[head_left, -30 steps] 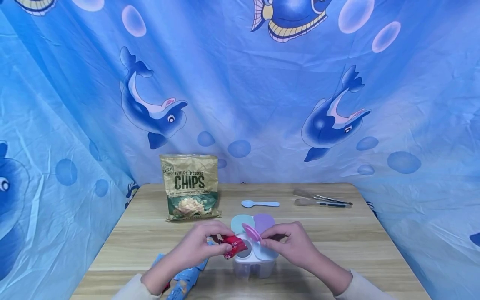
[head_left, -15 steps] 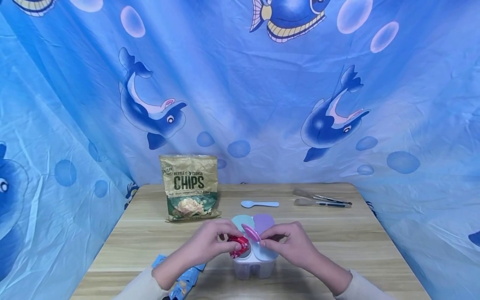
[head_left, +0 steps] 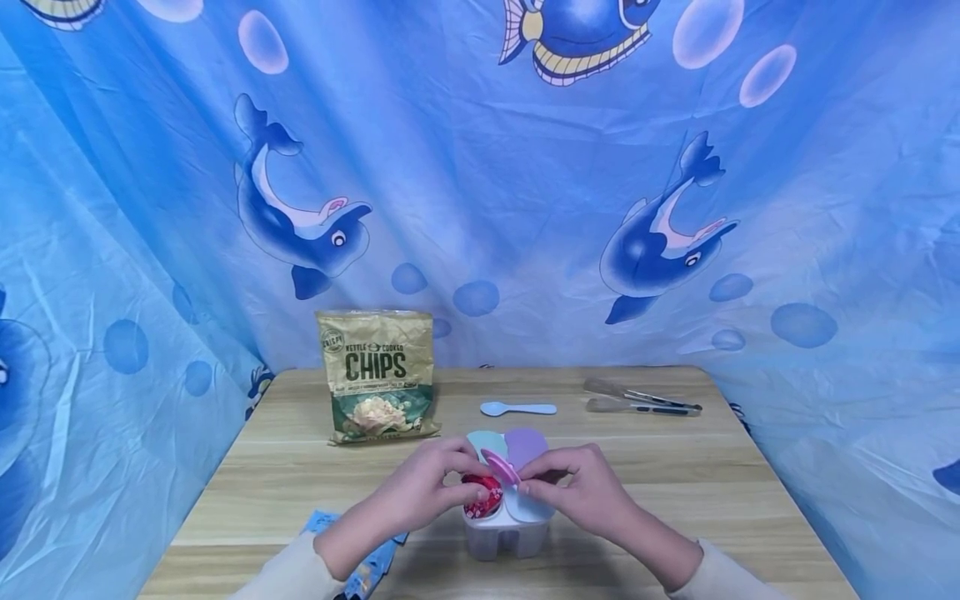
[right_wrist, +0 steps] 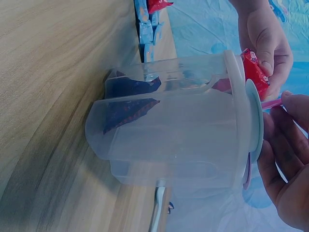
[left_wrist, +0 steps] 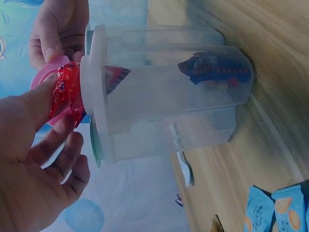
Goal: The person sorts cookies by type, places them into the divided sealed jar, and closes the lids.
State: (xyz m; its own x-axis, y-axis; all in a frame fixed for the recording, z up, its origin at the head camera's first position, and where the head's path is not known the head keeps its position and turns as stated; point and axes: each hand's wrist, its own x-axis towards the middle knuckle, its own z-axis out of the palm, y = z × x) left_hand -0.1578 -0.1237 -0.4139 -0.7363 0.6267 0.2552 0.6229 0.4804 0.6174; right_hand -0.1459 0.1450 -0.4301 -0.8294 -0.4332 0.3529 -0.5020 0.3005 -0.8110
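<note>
Grip: left hand point(head_left: 429, 485) pinches red packet point(head_left: 483, 499) | packet partway inside clear container point(left_wrist: 149, 111) | right hand point(head_left: 583, 485) pinches tilted pink lid point(head_left: 499, 467)

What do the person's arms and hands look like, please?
The left hand and right hand are bare, without visible gloves or rings. The left sleeve and right sleeve are plain off-white where visible and stop short of the hands.

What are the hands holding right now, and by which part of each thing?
The left hand pinches the red packet by its upper end, outside the container; the right hand pinches the pink lid by its edge.
</note>
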